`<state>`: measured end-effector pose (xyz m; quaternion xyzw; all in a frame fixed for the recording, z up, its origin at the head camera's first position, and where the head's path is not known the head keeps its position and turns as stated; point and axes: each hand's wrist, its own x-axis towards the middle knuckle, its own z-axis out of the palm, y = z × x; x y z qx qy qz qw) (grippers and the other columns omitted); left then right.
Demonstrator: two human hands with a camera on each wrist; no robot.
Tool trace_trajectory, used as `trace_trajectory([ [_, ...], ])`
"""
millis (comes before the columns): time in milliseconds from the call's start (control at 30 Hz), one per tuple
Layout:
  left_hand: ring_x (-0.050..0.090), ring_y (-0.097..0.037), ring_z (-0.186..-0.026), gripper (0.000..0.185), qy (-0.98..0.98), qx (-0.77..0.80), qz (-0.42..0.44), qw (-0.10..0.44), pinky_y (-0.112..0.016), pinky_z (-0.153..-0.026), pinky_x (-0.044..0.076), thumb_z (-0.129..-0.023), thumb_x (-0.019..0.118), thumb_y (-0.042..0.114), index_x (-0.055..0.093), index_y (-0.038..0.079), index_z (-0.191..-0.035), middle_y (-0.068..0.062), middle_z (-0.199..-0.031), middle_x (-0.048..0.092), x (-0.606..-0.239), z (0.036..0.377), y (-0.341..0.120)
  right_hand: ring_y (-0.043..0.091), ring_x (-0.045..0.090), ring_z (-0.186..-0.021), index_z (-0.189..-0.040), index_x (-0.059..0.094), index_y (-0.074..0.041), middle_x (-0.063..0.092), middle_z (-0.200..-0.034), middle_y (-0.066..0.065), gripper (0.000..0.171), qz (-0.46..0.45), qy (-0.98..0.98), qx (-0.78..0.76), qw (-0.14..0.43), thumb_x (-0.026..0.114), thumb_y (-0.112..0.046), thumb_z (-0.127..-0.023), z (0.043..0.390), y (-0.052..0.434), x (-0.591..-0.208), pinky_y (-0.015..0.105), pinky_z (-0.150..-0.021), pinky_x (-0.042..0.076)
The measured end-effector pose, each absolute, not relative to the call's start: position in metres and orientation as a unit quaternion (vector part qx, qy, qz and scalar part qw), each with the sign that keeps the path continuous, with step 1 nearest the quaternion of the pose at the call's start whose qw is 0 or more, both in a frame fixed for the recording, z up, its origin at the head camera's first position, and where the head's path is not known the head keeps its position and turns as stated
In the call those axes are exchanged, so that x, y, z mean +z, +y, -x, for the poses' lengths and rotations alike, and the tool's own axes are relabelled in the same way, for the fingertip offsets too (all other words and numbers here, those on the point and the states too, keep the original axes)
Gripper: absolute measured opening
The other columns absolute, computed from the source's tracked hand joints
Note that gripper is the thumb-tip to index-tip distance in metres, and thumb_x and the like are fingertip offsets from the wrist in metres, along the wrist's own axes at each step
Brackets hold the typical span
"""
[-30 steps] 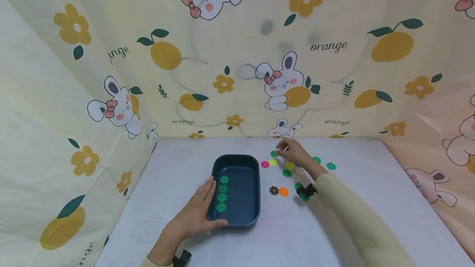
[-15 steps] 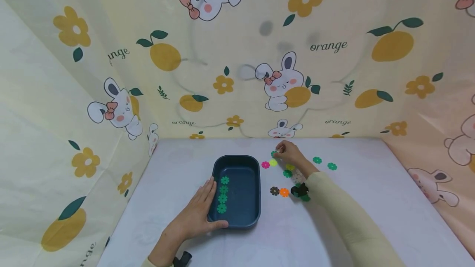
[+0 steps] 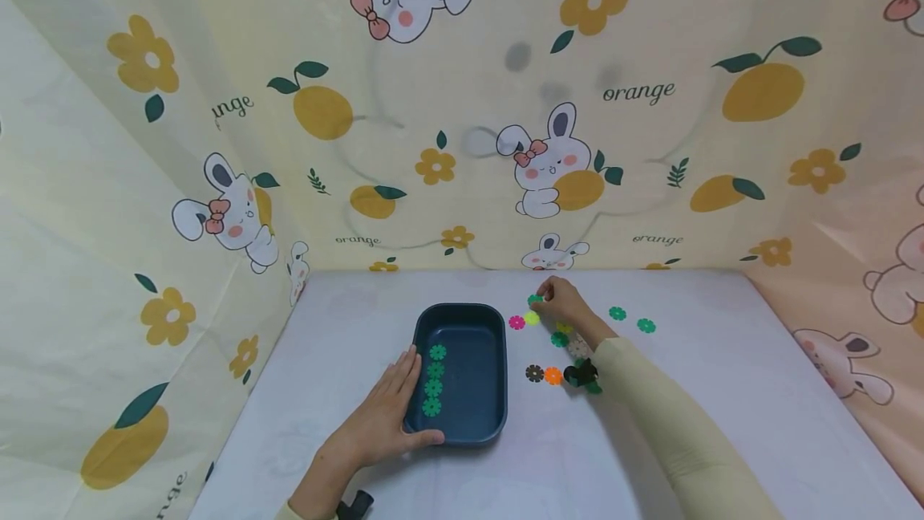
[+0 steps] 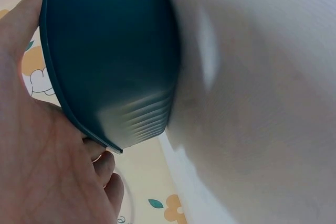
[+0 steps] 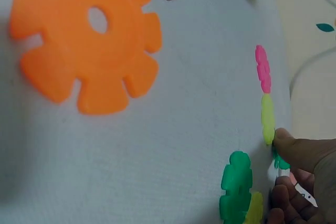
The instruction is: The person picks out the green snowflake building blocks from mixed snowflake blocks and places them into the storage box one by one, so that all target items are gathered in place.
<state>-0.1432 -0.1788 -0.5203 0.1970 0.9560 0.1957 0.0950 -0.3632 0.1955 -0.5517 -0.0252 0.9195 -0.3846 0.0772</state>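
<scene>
My left hand (image 3: 382, 416) lies along the left side of a dark blue tray (image 3: 503, 367), fingers straight against its rim and thumb on the near edge. The left wrist view shows this hand beside the tray's wall (image 4: 110, 40). Inside the tray, several green snowflake discs (image 3: 433, 387) form a column on the left. Beyond the tray's right side, my right hand (image 3: 570, 303) pinches a green snowflake disc (image 3: 534, 300) between thumb and fingers. A yellow disc (image 5: 268, 119) and a pink disc (image 5: 263, 69) lie right beside those fingertips.
Brown (image 3: 534, 373) and orange discs (image 3: 553, 375) lie right of the tray. Another green disc (image 3: 559, 339) and a pale disc (image 3: 579, 346) sit under the right forearm. Two green discs (image 3: 617, 313) lie farther right. A printed cloth (image 3: 462, 143) rises behind the white table (image 3: 346, 303).
My right hand has shifted slightly at the far green disc, its fingers closing on it, and the wrist has come a little left. My left hand stays on the tray.
</scene>
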Motion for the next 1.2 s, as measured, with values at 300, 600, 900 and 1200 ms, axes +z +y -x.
trace_trajectory([
  [300, 0.001, -0.025, -0.168, 0.129, 0.956, 0.193, -0.198, 0.096, -0.05, -0.136, 0.009, -0.087, 0.07, 0.08, 0.009, 0.006, -0.173, -0.007, -0.182, -0.001, -0.521, 0.143, -0.179, 0.028, 0.056, -0.094, -0.114, 0.059, -0.005, 0.06, -0.103, 0.012, 0.024, 0.051, 0.914, -0.4, 0.048, 0.076, -0.015, -0.101, 0.358, 0.198, -0.55, 0.033, -0.08, 0.052],
  [600, 0.002, -0.025, -0.168, 0.129, 0.957, 0.191, -0.197, 0.093, -0.052, -0.136, 0.011, -0.086, 0.068, 0.083, 0.01, 0.007, -0.173, -0.007, -0.182, 0.0, -0.518, 0.143, -0.178, 0.027, 0.06, -0.091, -0.109, 0.066, -0.005, 0.066, -0.103, 0.013, 0.013, 0.07, 0.907, -0.415, 0.028, 0.073, -0.014, -0.103, 0.358, 0.206, -0.541, 0.029, -0.074, 0.058],
  [900, 0.002, -0.025, -0.168, 0.129, 0.958, 0.191, -0.196, 0.089, -0.051, -0.136, 0.011, -0.086, 0.069, 0.082, 0.01, 0.007, -0.173, -0.006, -0.182, 0.0, -0.518, 0.144, -0.178, 0.029, 0.065, -0.099, -0.117, 0.074, -0.008, 0.072, -0.108, 0.011, 0.015, 0.082, 0.904, -0.42, 0.012, 0.074, -0.016, -0.104, 0.353, 0.209, -0.529, 0.036, -0.087, 0.061],
  [1200, 0.002, -0.025, -0.168, 0.129, 0.957, 0.191, -0.199, 0.085, -0.051, -0.136, 0.011, -0.087, 0.069, 0.081, 0.01, 0.006, -0.173, -0.008, -0.182, 0.001, -0.519, 0.142, -0.179, 0.028, 0.067, -0.1, -0.113, 0.077, -0.009, 0.074, -0.107, 0.009, 0.014, 0.102, 0.893, -0.439, -0.003, 0.076, -0.019, -0.103, 0.341, 0.205, -0.516, 0.035, -0.087, 0.061],
])
